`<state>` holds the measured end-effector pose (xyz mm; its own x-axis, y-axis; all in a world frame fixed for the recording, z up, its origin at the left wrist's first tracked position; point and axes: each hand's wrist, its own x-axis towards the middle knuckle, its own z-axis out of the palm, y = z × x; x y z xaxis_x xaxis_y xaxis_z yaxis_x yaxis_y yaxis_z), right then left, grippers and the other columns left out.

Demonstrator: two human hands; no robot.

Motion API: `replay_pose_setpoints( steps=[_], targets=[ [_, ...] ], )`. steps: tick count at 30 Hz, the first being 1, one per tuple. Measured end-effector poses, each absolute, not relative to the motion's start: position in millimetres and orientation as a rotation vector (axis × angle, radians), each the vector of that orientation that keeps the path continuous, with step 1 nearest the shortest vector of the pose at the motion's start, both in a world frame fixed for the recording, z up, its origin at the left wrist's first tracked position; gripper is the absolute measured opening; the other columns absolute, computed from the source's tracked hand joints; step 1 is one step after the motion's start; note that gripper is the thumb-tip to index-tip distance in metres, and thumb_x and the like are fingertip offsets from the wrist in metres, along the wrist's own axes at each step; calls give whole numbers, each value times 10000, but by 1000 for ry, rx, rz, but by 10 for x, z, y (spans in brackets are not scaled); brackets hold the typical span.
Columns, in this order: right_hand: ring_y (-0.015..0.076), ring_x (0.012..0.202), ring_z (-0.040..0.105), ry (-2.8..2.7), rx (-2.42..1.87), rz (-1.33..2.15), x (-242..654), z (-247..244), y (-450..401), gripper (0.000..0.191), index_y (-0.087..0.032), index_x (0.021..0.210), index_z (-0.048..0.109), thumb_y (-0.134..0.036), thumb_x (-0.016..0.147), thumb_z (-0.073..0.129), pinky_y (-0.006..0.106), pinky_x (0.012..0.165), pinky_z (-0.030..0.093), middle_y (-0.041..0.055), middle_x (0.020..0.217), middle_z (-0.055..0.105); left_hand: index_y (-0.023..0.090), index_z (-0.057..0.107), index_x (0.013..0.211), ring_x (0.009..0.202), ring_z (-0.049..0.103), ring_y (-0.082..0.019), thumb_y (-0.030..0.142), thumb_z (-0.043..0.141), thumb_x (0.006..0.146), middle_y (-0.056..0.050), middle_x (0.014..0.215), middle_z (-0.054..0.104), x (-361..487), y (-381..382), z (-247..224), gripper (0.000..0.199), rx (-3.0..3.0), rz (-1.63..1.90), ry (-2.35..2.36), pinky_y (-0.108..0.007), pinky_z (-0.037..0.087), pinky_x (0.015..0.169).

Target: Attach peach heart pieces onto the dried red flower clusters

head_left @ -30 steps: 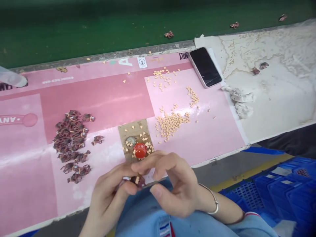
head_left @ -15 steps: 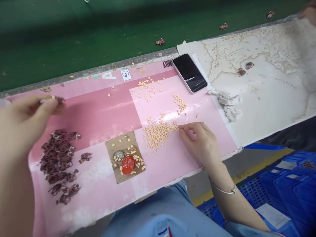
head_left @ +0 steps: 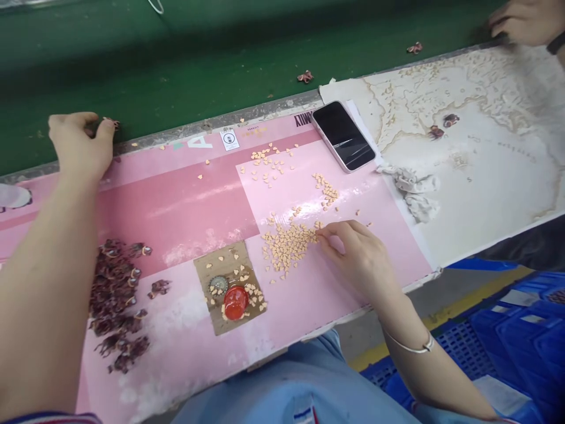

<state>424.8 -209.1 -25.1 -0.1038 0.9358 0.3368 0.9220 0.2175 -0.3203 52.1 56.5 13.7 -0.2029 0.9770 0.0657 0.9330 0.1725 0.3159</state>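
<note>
My left hand (head_left: 83, 138) reaches over the green surface at the upper left, a small dark red figure (head_left: 111, 122) at its fingertips. With thumb and forefinger together, my right hand (head_left: 359, 253) touches the right edge of a pile of small tan heart-shaped pieces (head_left: 286, 246). Whether one piece is pinched there is too small to tell. A heap of dark red figures (head_left: 115, 282) lies at the left, partly behind my left forearm. On a brown square (head_left: 216, 318) sit a red round cap (head_left: 236, 302), a metal bottle cap (head_left: 218, 285) and scattered tan pieces.
A phone (head_left: 344, 135) lies at the back of the pink mat (head_left: 176, 206). Crumpled white tissue (head_left: 417, 191) rests right of it. Dark red figures lie on the green surface (head_left: 212, 70). Another person's hand (head_left: 525, 22) is at the upper right. Blue crates (head_left: 516, 335) stand below right.
My left hand has moved up and away from above the pink mat to the green surface, carrying the small figure. My right hand stays at the tan pile. The view has shifted slightly.
</note>
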Motion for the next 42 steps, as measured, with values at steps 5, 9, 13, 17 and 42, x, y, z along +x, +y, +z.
replay_pose_setpoints(
  steps=[5, 9, 13, 17, 42],
  targets=[
    [226, 725, 689, -2069, -1652, 33, 4252, -255, -2084, 181, -251, 867, 596, -128, 992, 554, 342, 605, 502, 41, 770, 715, 77, 620, 1417, 1374, 609, -269, 453, 484, 1058, -35, 1437, 650, 369, 44, 378, 537, 1979, 408, 2227, -436, 442, 1257],
    [244, 742, 706, -2035, -1594, 37, 4281, -308, -2096, 143, -256, 874, 587, -172, 990, 594, 356, 597, 505, 40, 778, 735, 125, 757, 1186, 1276, 653, -268, 446, 542, 1007, -45, 1234, 763, 211, -678, 519, 426, 2106, 252, 2000, -482, 483, 1197],
    [236, 716, 688, -1970, -1622, 82, 4263, -321, -2111, 132, -269, 860, 574, -245, 977, 628, 359, 586, 510, 42, 794, 746, 175, 794, 1122, 1148, 690, -287, 423, 574, 1003, -108, 1177, 781, 121, -1272, 413, 353, 2239, 144, 1751, -486, 524, 1109],
    [216, 687, 668, -1890, -1671, 135, 4188, -293, -2138, 160, -279, 826, 542, -278, 965, 622, 347, 586, 527, 34, 780, 737, 172, 790, 1148, 1141, 678, -313, 386, 541, 1032, -148, 1208, 766, 104, -1456, 232, 349, 2324, 148, 1731, -483, 510, 1098],
    [128, 693, 780, -1846, -834, 779, 2909, 420, -2417, 380, -290, 823, 430, -49, 921, 707, 248, 693, 693, -14, 841, 850, 195, 698, 991, 705, 680, -125, 232, 594, 1044, -32, 816, 726, 1132, -2804, 377, 123, 1717, 1105, 1249, -196, 548, 631]
  ],
)
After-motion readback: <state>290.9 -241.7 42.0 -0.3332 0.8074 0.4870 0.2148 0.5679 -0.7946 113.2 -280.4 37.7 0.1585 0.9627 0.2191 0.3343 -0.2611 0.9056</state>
